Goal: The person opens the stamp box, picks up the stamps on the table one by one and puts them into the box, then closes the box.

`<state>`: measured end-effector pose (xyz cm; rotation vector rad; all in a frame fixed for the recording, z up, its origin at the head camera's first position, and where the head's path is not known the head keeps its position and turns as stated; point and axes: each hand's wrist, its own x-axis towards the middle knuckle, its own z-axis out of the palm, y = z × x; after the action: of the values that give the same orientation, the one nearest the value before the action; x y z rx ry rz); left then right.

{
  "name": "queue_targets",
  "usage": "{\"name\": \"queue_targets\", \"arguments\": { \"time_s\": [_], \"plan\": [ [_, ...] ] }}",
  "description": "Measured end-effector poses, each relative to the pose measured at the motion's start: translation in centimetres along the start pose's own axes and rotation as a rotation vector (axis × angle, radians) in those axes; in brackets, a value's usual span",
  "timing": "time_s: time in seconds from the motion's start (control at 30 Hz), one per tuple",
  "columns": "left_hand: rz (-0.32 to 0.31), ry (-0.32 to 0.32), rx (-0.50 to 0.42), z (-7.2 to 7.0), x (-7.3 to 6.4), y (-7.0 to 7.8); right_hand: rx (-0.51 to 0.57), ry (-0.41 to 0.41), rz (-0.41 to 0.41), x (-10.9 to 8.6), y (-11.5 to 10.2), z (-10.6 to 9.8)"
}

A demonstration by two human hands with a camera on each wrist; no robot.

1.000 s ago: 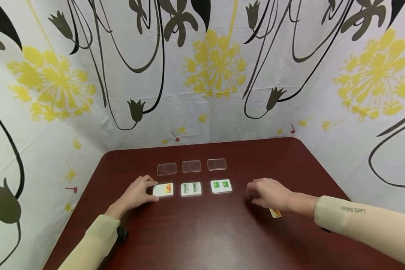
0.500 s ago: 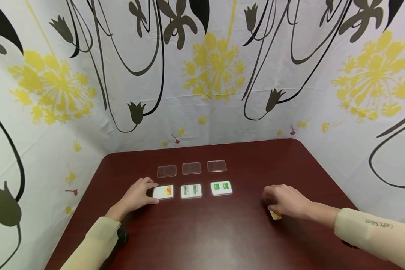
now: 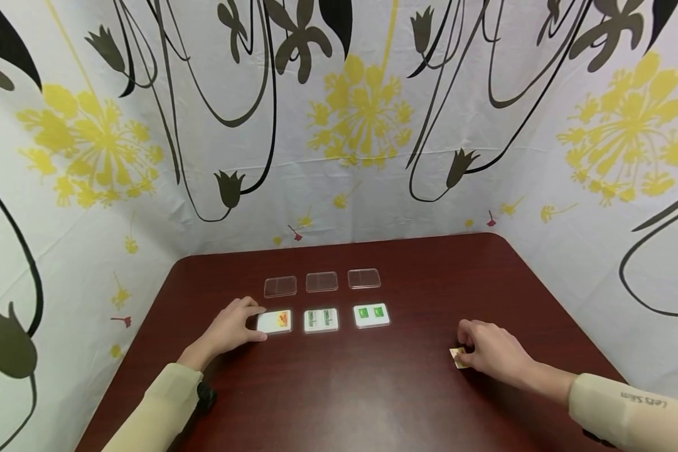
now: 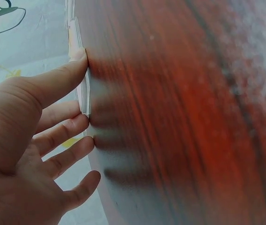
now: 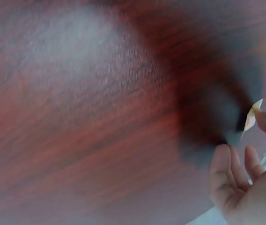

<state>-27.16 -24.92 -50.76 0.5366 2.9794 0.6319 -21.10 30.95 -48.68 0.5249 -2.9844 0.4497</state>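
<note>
On the dark wooden table, my left hand (image 3: 233, 325) pinches the left end of a shallow plastic case (image 3: 274, 321), thumb and forefinger at its two corners. The case is white inside with one yellow-orange picture at its right half. In the left wrist view the case (image 4: 85, 89) appears edge-on between thumb and finger. Farther right, my right hand (image 3: 494, 353) is at a small yellow-orange picture card (image 3: 455, 355) on the table. Its thumb overlaps the card's right side. In the right wrist view the thumb meets the card (image 5: 251, 117), while the forefinger stands apart from it.
Two similar cases stand right of the held one: the middle case (image 3: 321, 320) has two tall green prints, the other case (image 3: 371, 315) two green squares. Behind them lie three clear plastic lids (image 3: 321, 282) in a row. A flower-patterned cloth (image 3: 350, 201) hangs around the table (image 3: 344, 389).
My right hand has moved right and toward me, from beside the row of cases to the small card, its thumb now over it. The left hand stays on its case.
</note>
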Motion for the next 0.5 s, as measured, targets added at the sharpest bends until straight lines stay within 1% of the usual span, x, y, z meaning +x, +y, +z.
{"name": "queue_targets", "arguments": {
  "time_s": [0.23, 0.37, 0.5],
  "plan": [
    [-0.002, 0.0, -0.004, -0.1, -0.1, 0.1, 0.06, 0.023, 0.006, -0.2, -0.5, 0.2],
    [0.004, 0.003, -0.007, -0.1, -0.2, 0.0, 0.121, 0.03, 0.029, -0.3, -1.0, 0.3],
    [0.006, 0.005, -0.003, 0.0, -0.2, 0.0, 0.191, 0.015, 0.056, -0.5, -1.3, 0.4]
  ]
}}
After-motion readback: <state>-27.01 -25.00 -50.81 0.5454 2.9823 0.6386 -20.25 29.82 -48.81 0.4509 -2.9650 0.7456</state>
